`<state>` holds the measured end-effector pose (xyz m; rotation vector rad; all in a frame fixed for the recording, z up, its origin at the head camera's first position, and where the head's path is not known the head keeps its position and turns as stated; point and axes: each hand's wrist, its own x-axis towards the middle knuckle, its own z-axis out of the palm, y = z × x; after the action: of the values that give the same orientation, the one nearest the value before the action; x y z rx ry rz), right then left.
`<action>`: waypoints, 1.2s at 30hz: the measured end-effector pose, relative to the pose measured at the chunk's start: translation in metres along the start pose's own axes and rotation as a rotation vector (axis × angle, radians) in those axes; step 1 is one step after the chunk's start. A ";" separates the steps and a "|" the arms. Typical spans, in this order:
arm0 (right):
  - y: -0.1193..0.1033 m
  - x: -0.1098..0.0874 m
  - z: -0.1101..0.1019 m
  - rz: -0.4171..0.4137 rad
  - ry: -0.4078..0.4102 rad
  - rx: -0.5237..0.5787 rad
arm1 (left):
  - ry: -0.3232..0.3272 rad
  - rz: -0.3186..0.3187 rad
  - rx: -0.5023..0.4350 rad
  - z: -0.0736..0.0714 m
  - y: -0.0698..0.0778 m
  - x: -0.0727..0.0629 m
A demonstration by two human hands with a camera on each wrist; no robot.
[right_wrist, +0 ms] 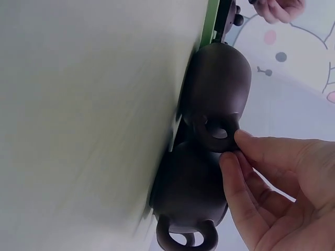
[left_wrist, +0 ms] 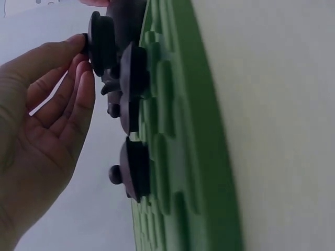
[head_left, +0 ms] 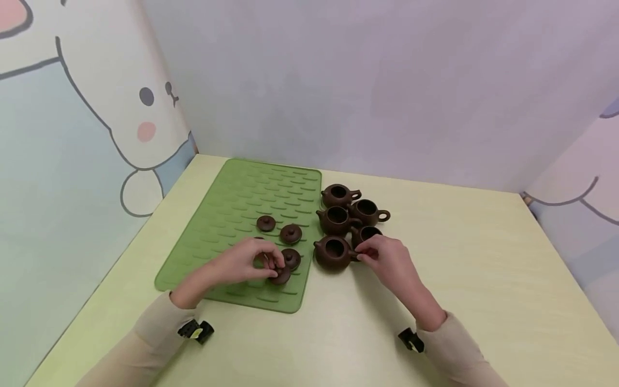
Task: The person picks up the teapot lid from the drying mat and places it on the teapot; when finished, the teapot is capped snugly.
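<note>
My left hand [head_left: 251, 262] pinches a dark brown teapot lid [left_wrist: 103, 44] by its knob. That lid is raised over the green mat [head_left: 227, 215], tilted on edge in the left wrist view. Other round lids lie knob-up nearby, among them one lid [head_left: 291, 234] and a smaller one [head_left: 266, 223]; another is partly hidden behind the left hand. With thumb and fingertips, my right hand [head_left: 391, 266] pinches the handle of the nearest lidless teapot [head_left: 331, 262]. This pot stands upright just right of the mat, its spout pointing left. Behind the right hand, a second teapot [head_left: 365, 234] is partly covered.
More lidless teapots stand close together along the mat's right edge, including the farthest teapot [head_left: 337, 196] and one further right [head_left: 367, 212]. The pale yellow table [head_left: 474, 258] extends to the right and front. Cartoon-printed walls [head_left: 338, 80] enclose the back and sides.
</note>
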<state>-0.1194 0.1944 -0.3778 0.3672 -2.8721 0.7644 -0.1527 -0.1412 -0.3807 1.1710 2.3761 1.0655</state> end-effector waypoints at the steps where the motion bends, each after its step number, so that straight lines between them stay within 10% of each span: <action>1: 0.000 -0.001 0.000 -0.002 -0.002 -0.001 | 0.005 -0.003 0.001 -0.001 0.002 0.002; 36: 0.012 -0.005 0.001 -0.047 0.023 0.114 | 0.121 0.027 0.058 0.026 0.032 0.093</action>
<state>-0.1181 0.2047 -0.3855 0.4359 -2.7954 0.9197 -0.1790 -0.0437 -0.3690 1.1936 2.5049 1.1130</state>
